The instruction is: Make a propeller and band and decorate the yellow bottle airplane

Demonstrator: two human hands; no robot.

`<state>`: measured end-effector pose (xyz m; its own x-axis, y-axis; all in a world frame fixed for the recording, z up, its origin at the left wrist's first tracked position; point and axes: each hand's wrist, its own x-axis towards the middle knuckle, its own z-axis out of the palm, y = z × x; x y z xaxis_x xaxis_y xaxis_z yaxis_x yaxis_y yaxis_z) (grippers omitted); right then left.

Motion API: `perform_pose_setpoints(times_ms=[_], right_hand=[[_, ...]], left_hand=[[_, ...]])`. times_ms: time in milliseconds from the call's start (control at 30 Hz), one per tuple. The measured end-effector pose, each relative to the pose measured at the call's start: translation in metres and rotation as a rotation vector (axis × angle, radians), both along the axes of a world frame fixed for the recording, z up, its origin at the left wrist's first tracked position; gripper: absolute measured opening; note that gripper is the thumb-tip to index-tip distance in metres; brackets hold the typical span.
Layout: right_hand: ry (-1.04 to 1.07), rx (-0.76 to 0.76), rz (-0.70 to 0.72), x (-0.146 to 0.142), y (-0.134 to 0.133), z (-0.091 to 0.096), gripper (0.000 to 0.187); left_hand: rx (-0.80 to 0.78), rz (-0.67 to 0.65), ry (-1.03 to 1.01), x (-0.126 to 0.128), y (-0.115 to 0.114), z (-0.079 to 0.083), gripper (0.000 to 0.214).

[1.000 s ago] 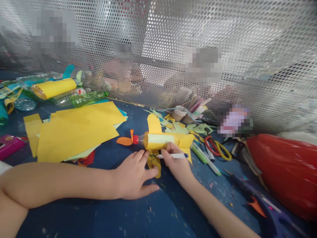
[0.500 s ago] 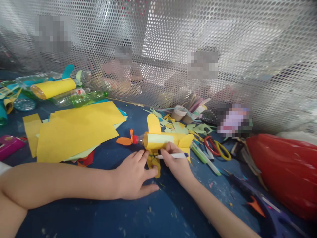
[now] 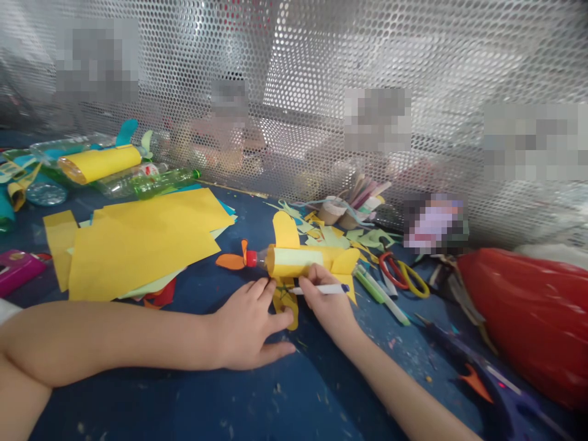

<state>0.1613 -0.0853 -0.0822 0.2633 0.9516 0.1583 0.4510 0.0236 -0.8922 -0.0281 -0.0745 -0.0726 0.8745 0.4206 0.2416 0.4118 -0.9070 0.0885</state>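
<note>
A plastic bottle wrapped in yellow paper (image 3: 294,262) lies on its side like a model plane, with yellow paper wings, a red cap (image 3: 251,258) and an orange paper propeller (image 3: 229,261). My right hand (image 3: 328,300) grips a white marker (image 3: 324,289), its tip on the near yellow wing (image 3: 288,306). Dark lines show on that wing beside the tip. My left hand (image 3: 252,324) lies with fingers spread, its fingertips on the wing's left edge. A pale green strip (image 3: 298,257) runs along the bottle's side.
Yellow paper sheets (image 3: 147,245) lie left, with plastic bottles (image 3: 160,182) behind. Paper scraps (image 3: 331,236), cups of sticks (image 3: 351,211), markers (image 3: 381,294) and scissors (image 3: 404,274) lie right. A glue gun (image 3: 496,380) and red bag (image 3: 528,318) sit far right; perforated metal mesh (image 3: 303,73) stands behind.
Almost nothing differs. Both hands, the marker and the bottle plane stay in place.
</note>
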Motion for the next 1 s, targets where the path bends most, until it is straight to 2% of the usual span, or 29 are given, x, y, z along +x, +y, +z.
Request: perform_pose_setpoints(times_ms=[433,1000], right_hand=[[0.081,-0.017,0.076,-0.0026,-0.0013,0.0022,0.027],[0.082,-0.032,0.081,-0.0022,-0.0015,0.0003,0.027]], left_hand=[[-0.001,0.001,-0.004,-0.0004,-0.0002,-0.0002,0.049],[-0.006,0.005,0.013,-0.0002,-0.0003,0.0012,0.049]])
